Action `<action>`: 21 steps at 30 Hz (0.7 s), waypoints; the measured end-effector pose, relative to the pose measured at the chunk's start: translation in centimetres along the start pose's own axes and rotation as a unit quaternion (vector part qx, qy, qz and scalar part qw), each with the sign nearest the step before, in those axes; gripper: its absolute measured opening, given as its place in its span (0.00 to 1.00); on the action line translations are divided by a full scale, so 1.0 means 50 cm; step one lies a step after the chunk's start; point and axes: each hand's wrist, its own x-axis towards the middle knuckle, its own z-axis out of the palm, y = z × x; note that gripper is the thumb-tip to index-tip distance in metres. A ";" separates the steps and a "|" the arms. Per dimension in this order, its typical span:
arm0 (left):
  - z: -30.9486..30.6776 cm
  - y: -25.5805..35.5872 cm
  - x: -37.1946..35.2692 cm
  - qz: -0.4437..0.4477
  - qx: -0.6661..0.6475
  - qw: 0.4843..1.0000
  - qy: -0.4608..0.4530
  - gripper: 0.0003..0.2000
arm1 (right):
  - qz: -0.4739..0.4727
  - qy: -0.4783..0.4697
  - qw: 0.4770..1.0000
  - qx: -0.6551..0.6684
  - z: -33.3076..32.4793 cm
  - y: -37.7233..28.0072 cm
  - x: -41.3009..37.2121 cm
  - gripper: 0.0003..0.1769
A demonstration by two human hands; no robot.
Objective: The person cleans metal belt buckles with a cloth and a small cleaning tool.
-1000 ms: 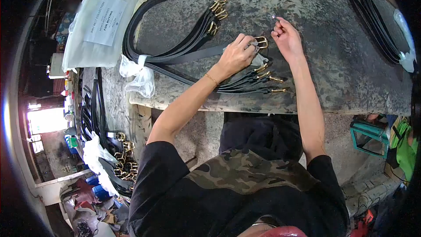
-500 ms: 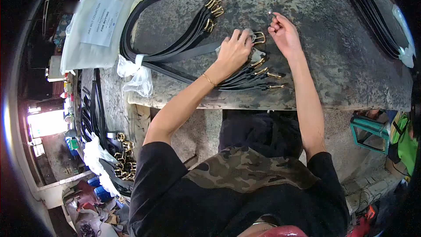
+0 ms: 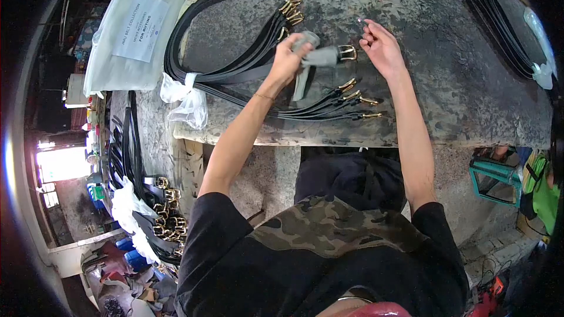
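My left hand (image 3: 286,63) is closed on a grey cloth (image 3: 301,84), blurred by motion, over a black belt. This belt's gold buckle (image 3: 348,53) lies flat to the right of the hand, and its strap (image 3: 252,74) runs left under the other belts. My right hand (image 3: 383,50) is raised just right of the buckle, palm up, fingers curled. Thumb and fingertips pinch a small dark thing with a pale, shiny tip (image 3: 361,20); its kind is too small to make out. Black belts with gold buckles (image 3: 291,9) lie above and below (image 3: 352,97) my left hand.
A white plastic wrap (image 3: 187,97) ties the belt bundle. At the left stands a pale bag with a printed label (image 3: 139,26). More belts lie at the far right (image 3: 499,29) and lower left (image 3: 167,211). The worktable's front edge (image 3: 282,142) is before me.
My left hand has moved left along the belt with the grey cloth, away from the buckle. My right hand has stayed nearly still.
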 end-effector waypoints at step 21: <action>0.064 0.004 -0.042 0.320 0.469 0.820 -0.071 0.16 | 0.007 0.011 0.999 -0.051 0.007 -0.002 -0.003 0.13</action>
